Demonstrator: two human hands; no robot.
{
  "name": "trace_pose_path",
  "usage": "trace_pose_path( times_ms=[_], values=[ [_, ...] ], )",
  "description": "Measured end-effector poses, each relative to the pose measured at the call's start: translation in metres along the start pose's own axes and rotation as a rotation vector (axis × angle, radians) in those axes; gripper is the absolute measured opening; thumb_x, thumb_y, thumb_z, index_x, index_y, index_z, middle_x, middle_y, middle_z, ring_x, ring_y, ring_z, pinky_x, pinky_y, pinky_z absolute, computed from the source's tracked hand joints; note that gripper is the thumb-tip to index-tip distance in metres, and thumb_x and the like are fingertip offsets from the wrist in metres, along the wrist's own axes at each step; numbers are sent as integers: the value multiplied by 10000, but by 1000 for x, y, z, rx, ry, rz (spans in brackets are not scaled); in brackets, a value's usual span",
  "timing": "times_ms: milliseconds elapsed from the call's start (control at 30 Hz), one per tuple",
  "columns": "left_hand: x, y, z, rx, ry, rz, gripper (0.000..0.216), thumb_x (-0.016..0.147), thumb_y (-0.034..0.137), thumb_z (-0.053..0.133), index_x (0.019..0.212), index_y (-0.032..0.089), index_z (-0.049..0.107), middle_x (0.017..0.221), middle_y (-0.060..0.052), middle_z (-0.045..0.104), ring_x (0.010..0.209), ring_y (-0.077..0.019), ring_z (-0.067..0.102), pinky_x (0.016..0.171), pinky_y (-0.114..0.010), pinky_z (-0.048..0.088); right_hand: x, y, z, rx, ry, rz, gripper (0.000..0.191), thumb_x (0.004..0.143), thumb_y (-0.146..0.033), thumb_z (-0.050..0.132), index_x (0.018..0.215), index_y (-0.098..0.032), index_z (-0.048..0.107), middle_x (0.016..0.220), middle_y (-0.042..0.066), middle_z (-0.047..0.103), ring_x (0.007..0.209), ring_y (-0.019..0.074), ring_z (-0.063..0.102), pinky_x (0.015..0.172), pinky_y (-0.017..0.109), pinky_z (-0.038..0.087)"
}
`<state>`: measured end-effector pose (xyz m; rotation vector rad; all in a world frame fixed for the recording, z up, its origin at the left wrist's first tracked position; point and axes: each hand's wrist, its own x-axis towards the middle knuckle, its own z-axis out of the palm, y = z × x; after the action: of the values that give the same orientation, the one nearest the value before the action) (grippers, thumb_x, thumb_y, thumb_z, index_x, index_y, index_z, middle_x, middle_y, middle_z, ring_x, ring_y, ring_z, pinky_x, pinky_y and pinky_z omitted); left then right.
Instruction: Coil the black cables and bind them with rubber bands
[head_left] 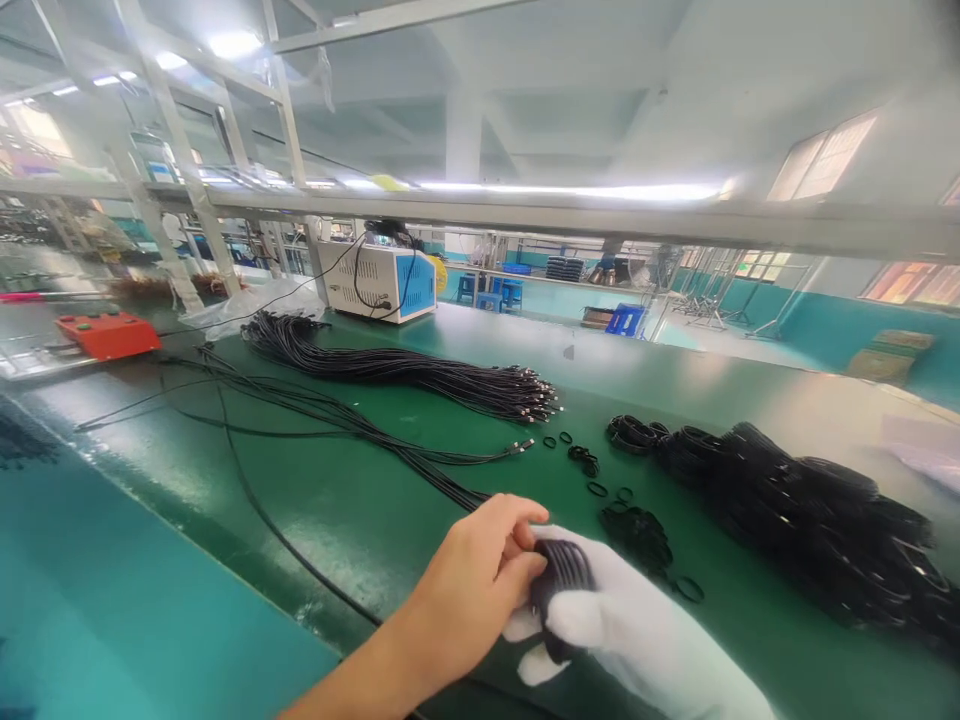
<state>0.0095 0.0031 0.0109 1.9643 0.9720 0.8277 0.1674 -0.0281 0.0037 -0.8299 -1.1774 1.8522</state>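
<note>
A small coiled cable is held between both hands, low in the view, just above the near part of the green bench. The left hand (bare) is closed on the coil's left side, thumb and fingertips pinched narrow around the loops. The right hand, in a white glove, is wrapped under and behind it w/ fingers curled. The loops are seen as a tight black bunch between the two grips. Which strand of the loose cables on the bench, if any, belongs to it cannot be told.

Handling, as judged: light, soft and springy. The turns are likely to fan open if the pinch is slackened, so the coil is best gripped across all turns at once, approx. mid-loop, not by a single strand. The jacket looks smooth, prob. a bit slippery on bare skin. No connector end is seen in the hands.

Just beyond the hands, small black rings lie scattered. A pile of wound coils is heaped at right, and a long straight bundle is laid further back. A white-and-blue box is seen behind it and an orange unit at far left.
</note>
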Motion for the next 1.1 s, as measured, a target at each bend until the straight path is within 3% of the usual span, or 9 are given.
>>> trace_pose_path(
  times_ms=[200,300,433,567,733,933,1100],
  values=[
    [11,-5,6,-109,-31,-210,182,746,180,518,913,232,569,688,46,571,572,-117,545,533,-224,451,4,18,-17,73,-23,13,385,711,-340,685,1011,-111,610,926,110,600,852,218,598,681,365,545],
    [12,-8,11,-257,-41,-321,181,699,173,533,874,224,531,650,63,531,474,-98,523,438,-207,438,6,23,-16,94,-15,2,344,712,-335,680,961,-105,620,892,100,594,838,203,582,674,342,531],
    [11,-10,16,-240,-21,-374,161,671,168,532,825,213,519,629,62,533,452,-89,499,387,-187,413,8,25,-10,82,-3,-33,276,702,-313,685,853,-91,623,779,65,578,726,154,560,638,294,511],
    [14,-16,18,-113,-11,-358,138,680,191,526,815,214,512,647,52,561,483,-94,497,412,-189,398,10,24,-5,37,11,-48,287,709,-347,671,799,-82,609,735,68,587,660,147,575,618,290,513],
    [20,-21,15,102,-38,-305,91,659,182,525,741,216,504,634,42,581,561,-120,507,468,-200,359,14,27,-6,-1,56,-4,315,678,-341,687,825,-83,583,672,41,572,504,117,567,459,221,492],
    [16,-10,3,202,-54,-198,114,694,134,465,739,220,525,670,38,599,617,-123,526,542,-207,371,16,37,-14,170,-17,17,286,723,-278,667,921,-85,593,827,72,562,688,155,599,528,268,554],
    [12,-6,7,337,-14,-164,136,701,94,440,699,205,518,690,26,599,598,-115,516,559,-213,371,16,37,-10,193,-52,9,269,749,-214,645,987,-96,601,805,56,555,728,146,588,581,277,562]
  ],
)
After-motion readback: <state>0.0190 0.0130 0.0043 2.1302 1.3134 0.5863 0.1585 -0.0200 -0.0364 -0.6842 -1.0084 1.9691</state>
